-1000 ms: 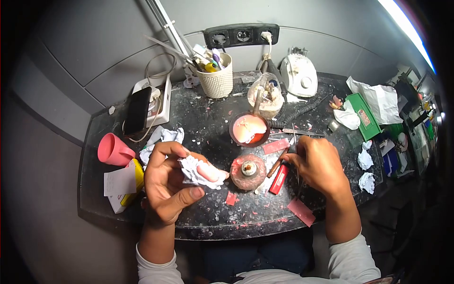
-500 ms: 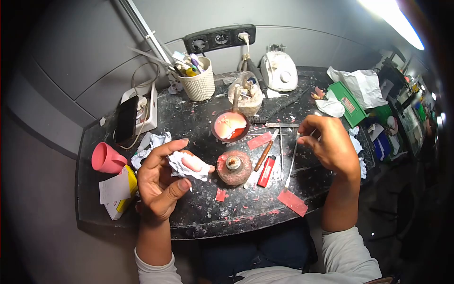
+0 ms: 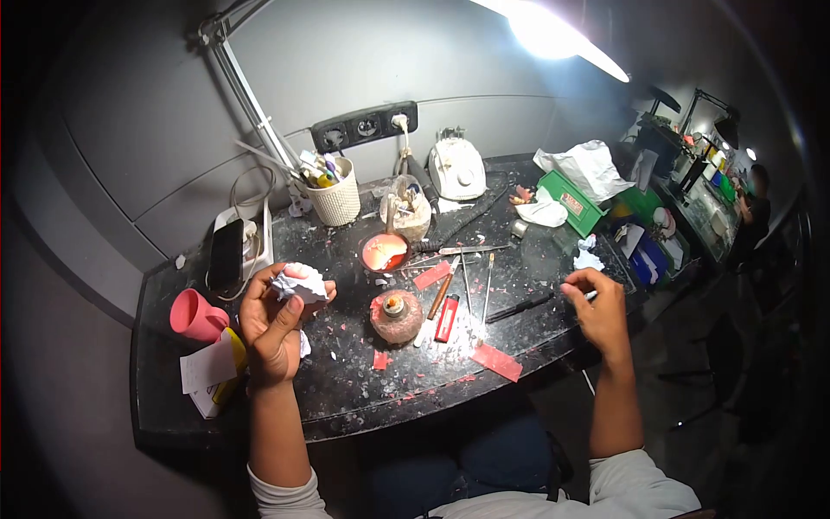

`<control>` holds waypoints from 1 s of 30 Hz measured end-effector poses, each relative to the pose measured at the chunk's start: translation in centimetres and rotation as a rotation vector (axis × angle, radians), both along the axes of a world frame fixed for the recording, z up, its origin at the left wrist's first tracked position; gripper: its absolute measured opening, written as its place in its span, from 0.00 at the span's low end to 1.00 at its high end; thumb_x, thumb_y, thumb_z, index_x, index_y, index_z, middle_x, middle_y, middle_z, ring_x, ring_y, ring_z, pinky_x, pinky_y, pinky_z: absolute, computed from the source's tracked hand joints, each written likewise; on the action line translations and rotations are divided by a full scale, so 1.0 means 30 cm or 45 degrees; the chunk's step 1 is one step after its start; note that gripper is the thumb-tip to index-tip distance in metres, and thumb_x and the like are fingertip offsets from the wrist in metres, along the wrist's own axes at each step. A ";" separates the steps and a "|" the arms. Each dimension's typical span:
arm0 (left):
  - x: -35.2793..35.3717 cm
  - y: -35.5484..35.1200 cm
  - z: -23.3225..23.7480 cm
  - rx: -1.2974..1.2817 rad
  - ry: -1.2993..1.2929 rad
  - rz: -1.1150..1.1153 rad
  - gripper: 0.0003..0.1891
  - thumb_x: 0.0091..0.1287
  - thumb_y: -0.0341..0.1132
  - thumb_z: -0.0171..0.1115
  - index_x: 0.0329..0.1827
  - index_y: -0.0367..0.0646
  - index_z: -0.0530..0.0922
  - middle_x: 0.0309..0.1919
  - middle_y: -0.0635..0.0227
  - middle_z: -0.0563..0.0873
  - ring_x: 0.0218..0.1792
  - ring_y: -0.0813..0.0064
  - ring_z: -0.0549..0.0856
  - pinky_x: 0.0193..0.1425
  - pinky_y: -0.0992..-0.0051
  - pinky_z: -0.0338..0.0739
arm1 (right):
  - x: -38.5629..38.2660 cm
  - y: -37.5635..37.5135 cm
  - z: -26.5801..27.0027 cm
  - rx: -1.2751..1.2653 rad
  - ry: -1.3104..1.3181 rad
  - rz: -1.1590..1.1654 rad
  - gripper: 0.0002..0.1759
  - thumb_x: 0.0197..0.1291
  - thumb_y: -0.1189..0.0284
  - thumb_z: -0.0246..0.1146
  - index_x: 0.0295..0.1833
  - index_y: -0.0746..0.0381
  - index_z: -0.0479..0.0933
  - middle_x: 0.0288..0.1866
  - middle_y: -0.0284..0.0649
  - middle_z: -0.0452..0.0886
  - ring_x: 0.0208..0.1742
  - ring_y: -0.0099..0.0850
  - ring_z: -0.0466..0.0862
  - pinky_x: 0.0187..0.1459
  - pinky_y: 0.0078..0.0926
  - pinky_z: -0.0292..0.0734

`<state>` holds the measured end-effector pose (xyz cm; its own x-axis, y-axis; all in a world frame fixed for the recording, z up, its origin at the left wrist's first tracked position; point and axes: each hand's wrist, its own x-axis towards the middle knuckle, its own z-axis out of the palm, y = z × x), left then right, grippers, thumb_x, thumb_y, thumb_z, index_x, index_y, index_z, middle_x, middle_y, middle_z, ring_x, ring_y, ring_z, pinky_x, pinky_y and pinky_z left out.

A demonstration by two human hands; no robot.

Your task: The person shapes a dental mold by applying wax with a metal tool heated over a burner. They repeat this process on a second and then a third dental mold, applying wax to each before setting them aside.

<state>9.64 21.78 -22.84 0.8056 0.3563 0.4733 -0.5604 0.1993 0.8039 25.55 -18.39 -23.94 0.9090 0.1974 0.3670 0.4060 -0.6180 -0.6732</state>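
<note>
My left hand (image 3: 275,333) is closed around a crumpled white paper-like wad (image 3: 303,284) with a smooth pink piece (image 3: 298,271) on top. It is raised over the left of the bench. My right hand (image 3: 598,311) is over the right front edge, fingers pinched around a small whitish thing (image 3: 590,295) too hidden to name. Between the hands stand a round spirit burner (image 3: 397,318) and a small pan (image 3: 386,253) of pink and red wax. A red lighter (image 3: 447,318), a brown-handled knife (image 3: 443,292), a thin metal tool (image 3: 488,285) and pink wax strips (image 3: 496,362) lie nearby.
A pink cup (image 3: 197,313), a yellow-white box (image 3: 216,372) and a phone (image 3: 226,255) are at the left. Behind stand a white pen basket (image 3: 335,197) and a white device (image 3: 457,168). A green box (image 3: 571,201) lies back right. Another person (image 3: 754,212) is far right.
My right hand has left the thin metal tool and moved right and down, now pinching something whitish. My left hand has tilted the wad. The view has swung right.
</note>
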 end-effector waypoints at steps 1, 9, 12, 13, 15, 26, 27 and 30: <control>0.003 0.006 -0.008 -0.030 -0.005 0.010 0.18 0.71 0.25 0.61 0.61 0.31 0.71 0.51 0.52 0.82 0.53 0.51 0.88 0.62 0.51 0.86 | 0.009 0.014 -0.006 0.011 0.006 0.098 0.09 0.59 0.75 0.72 0.42 0.68 0.84 0.34 0.44 0.88 0.36 0.31 0.88 0.42 0.29 0.81; 0.009 0.028 -0.035 -0.058 0.019 0.063 0.16 0.72 0.24 0.62 0.60 0.37 0.71 0.52 0.55 0.81 0.54 0.50 0.87 0.63 0.50 0.84 | 0.289 0.356 -0.100 -0.546 -0.095 0.360 0.08 0.57 0.75 0.71 0.40 0.67 0.83 0.43 0.53 0.86 0.50 0.50 0.86 0.51 0.44 0.81; 0.017 0.041 -0.056 -0.059 0.008 0.097 0.16 0.73 0.25 0.61 0.61 0.37 0.71 0.51 0.54 0.82 0.54 0.53 0.87 0.64 0.53 0.84 | 0.355 0.397 -0.157 -0.680 -0.176 0.319 0.06 0.55 0.76 0.71 0.37 0.65 0.83 0.42 0.53 0.84 0.49 0.53 0.84 0.53 0.48 0.79; 0.019 0.045 -0.057 -0.055 0.001 0.081 0.16 0.73 0.26 0.62 0.61 0.37 0.71 0.51 0.53 0.82 0.54 0.53 0.87 0.64 0.54 0.83 | 0.334 0.385 -0.140 -0.685 -0.202 0.320 0.06 0.55 0.76 0.70 0.38 0.65 0.83 0.42 0.52 0.83 0.50 0.52 0.83 0.53 0.47 0.78; 0.016 0.047 -0.052 -0.051 0.004 0.084 0.17 0.73 0.27 0.62 0.62 0.36 0.71 0.52 0.53 0.81 0.54 0.54 0.87 0.64 0.55 0.84 | 0.301 0.366 -0.088 -0.690 -0.291 0.311 0.07 0.56 0.78 0.65 0.41 0.65 0.83 0.44 0.52 0.84 0.51 0.50 0.83 0.55 0.47 0.77; 0.020 -0.027 -0.055 0.203 -0.115 0.411 0.19 0.70 0.28 0.67 0.60 0.36 0.70 0.47 0.54 0.83 0.47 0.57 0.88 0.57 0.57 0.84 | 0.206 0.315 0.217 0.643 0.006 0.807 0.06 0.65 0.74 0.69 0.42 0.61 0.78 0.40 0.33 0.82 0.41 0.23 0.78 0.49 0.26 0.71; 0.010 -0.044 -0.039 0.271 -0.100 0.432 0.21 0.68 0.29 0.70 0.59 0.36 0.70 0.47 0.56 0.84 0.46 0.59 0.89 0.57 0.59 0.83 | 0.188 0.338 0.234 0.860 0.054 0.971 0.08 0.67 0.71 0.69 0.43 0.62 0.78 0.41 0.31 0.81 0.43 0.21 0.77 0.51 0.23 0.70; -0.004 -0.070 -0.045 0.270 -0.144 0.382 0.25 0.63 0.23 0.74 0.58 0.36 0.70 0.49 0.58 0.85 0.52 0.70 0.87 0.58 0.71 0.81 | 0.071 0.436 0.286 1.190 0.189 1.185 0.11 0.70 0.67 0.68 0.45 0.65 0.79 0.44 0.33 0.81 0.47 0.21 0.78 0.56 0.22 0.69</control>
